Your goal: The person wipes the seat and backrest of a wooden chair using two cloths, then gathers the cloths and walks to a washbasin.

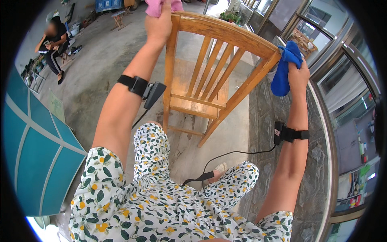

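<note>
A wooden chair stands before me, its slatted back towards me and its seat beyond. My left hand grips a pink cloth against the upper left corner of the backrest; the picture's top edge cuts the cloth off. At the opposite upper corner, my right hand holds a bunched blue cloth, one end touching the post and the rest hanging down. Both forearms carry black straps with small wired devices.
A seated person is at the far left. Teal panels with pale ribs rise close on my left. A stone-tiled wall and metal-framed windows run along my right. A thin black cable hangs from the right forearm's device.
</note>
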`<state>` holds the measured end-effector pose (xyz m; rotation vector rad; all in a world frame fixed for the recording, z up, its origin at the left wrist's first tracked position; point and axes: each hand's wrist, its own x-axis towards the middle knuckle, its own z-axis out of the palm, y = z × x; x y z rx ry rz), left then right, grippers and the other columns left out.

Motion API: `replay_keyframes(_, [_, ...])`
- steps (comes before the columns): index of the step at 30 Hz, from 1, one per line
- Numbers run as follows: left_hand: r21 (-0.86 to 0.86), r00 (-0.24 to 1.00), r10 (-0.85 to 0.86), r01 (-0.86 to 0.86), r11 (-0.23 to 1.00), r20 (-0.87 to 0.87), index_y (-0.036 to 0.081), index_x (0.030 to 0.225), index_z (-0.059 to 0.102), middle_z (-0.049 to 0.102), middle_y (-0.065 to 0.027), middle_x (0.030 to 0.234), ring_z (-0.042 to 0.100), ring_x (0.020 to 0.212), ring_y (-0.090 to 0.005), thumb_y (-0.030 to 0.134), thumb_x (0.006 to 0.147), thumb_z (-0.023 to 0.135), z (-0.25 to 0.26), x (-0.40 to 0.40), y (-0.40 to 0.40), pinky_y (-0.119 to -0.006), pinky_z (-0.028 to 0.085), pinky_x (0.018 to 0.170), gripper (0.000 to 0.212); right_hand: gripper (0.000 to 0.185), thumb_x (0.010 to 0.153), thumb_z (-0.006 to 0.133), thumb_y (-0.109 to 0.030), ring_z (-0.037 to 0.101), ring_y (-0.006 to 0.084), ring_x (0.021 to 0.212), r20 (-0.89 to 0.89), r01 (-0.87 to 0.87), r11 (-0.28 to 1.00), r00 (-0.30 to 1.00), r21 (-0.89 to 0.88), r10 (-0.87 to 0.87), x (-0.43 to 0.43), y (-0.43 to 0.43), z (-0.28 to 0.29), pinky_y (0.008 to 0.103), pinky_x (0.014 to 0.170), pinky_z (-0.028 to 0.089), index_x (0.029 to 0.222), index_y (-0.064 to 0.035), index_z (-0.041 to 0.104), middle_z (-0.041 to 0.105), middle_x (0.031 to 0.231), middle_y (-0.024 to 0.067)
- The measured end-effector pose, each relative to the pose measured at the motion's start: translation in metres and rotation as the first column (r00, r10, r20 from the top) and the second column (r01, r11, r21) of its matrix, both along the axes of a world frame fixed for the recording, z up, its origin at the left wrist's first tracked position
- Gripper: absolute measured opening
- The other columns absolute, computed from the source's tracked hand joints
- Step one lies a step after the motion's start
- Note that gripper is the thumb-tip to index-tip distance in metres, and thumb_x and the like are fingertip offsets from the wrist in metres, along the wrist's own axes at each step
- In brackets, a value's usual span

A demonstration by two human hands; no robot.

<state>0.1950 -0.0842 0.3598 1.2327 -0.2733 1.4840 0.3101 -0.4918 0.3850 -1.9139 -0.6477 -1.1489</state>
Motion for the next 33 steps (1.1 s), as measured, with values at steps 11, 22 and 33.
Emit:
replay_keyframes(11, [0.905, 0.477, 0.838, -0.175, 0.387, -0.266, 0.008, 0.091, 0.073, 0.07, -0.0237, 0.087, 0.067, 0.087, -0.0421, 0.073, 0.087, 0.044, 0.07, -0.029, -0.055, -0.049, 0.053, 0.077, 0.07, 0.036, 0.086, 0.067, -0.027, 0.067, 0.0363, 0.095, 0.179, -0.183, 0.888, 0.977, 0.423, 0.116, -0.022, 0.092, -0.041, 0.0416, 0.086, 0.05, 0.108, 0.0016, 0.065, 0.07, 0.1, 0.0197])
replay_keyframes(22, [0.861, 0.529, 0.848, -0.417, 0.29, -0.029, 0.009, 0.083, 0.071, 0.069, -0.02, 0.078, 0.068, 0.077, -0.0396, 0.061, 0.087, 0.055, 0.05, -0.014, -0.051, -0.05, 0.053, 0.069, 0.054, 0.038, 0.083, 0.074, -0.012, 0.062, 0.0221, 0.098, -0.17, -0.202, 0.737, 0.902, 0.645, 0.396, -0.011, 0.125, -0.322, 0.0375, 0.09, 0.048, 0.115, 0.0002, 0.057, 0.063, 0.106, 0.01])
replay_keyframes(33, [0.847, 0.519, 0.849, -0.404, 0.346, -0.1, 0.007, 0.081, 0.071, 0.069, -0.0202, 0.078, 0.068, 0.076, -0.04, 0.065, 0.084, 0.057, 0.027, -0.016, -0.039, -0.051, 0.053, 0.069, 0.059, 0.034, 0.078, 0.067, -0.016, 0.065, 0.0435, 0.1, -0.694, -0.191, 0.804, 0.637, -0.563, -0.334, -0.073, 0.077, -0.334, 0.0472, 0.088, 0.052, 0.108, -0.0005, 0.066, 0.068, 0.104, 0.0252])
